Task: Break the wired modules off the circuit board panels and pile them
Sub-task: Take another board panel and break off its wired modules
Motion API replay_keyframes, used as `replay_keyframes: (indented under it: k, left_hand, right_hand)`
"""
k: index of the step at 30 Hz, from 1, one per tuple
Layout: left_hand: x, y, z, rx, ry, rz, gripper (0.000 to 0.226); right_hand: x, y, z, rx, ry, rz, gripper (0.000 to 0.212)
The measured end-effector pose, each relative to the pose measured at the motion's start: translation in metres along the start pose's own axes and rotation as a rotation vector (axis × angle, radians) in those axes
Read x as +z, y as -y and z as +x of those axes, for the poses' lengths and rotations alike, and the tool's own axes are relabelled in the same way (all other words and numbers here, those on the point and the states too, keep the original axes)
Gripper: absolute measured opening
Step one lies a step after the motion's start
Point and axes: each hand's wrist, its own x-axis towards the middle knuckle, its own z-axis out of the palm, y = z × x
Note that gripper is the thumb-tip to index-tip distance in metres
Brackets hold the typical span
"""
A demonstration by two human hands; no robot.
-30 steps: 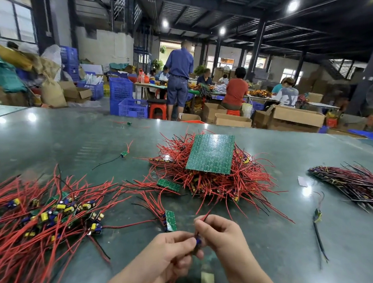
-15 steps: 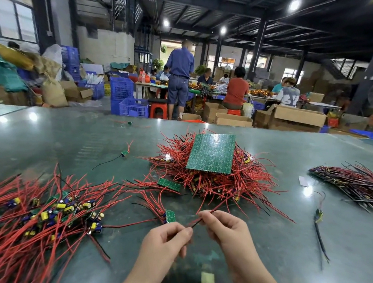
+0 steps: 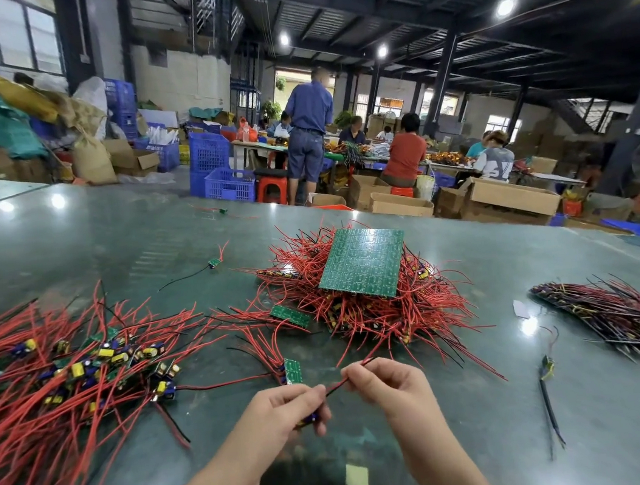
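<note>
A factory assembly hall: steel roof beams (image 3: pixel 443 4), stacked crates (image 3: pixel 209 163), cartons (image 3: pixel 511 196), workers (image 3: pixel 404 156) at tables.

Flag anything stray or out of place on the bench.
A few strays. One wired module lies alone far from the left pile, and another sits near the far table edge. A dark-wired one lies loose to the right. A full panel rests tilted atop the middle heap.

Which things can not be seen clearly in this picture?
Head view only:
- Module in the left hand: curled fingers hide nearly all of it.
- Pile of separated modules: cut off by the left edge.
- Dark wire bundle: cut off by the right edge.
- Parts under the green panel: hidden by it.
</note>
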Motion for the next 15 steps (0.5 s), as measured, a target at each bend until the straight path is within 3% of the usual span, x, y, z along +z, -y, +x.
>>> replay_keyframes:
  k: [3,7,12,15]
  left_hand:
    - [-0.004,0.003,0.000,0.059,-0.071,0.170,0.037]
    - [-0.004,0.009,-0.003,0.144,-0.226,0.433,0.031]
    - [-0.002,0.007,-0.006,0.164,-0.278,0.364,0.030]
    - [-0.002,0.007,-0.007,0.183,-0.284,0.346,0.017]
  right_hand:
    - [0.004,-0.002,0.000,-0.052,-0.085,-0.189,0.024]
    - [0.009,-0.003,-0.001,-0.076,-0.140,-0.236,0.019]
    - [0.013,-0.001,-0.003,-0.025,-0.104,-0.104,0.020]
    - [0.015,-0.002,-0.004,-0.011,-0.162,-0.043,0.017]
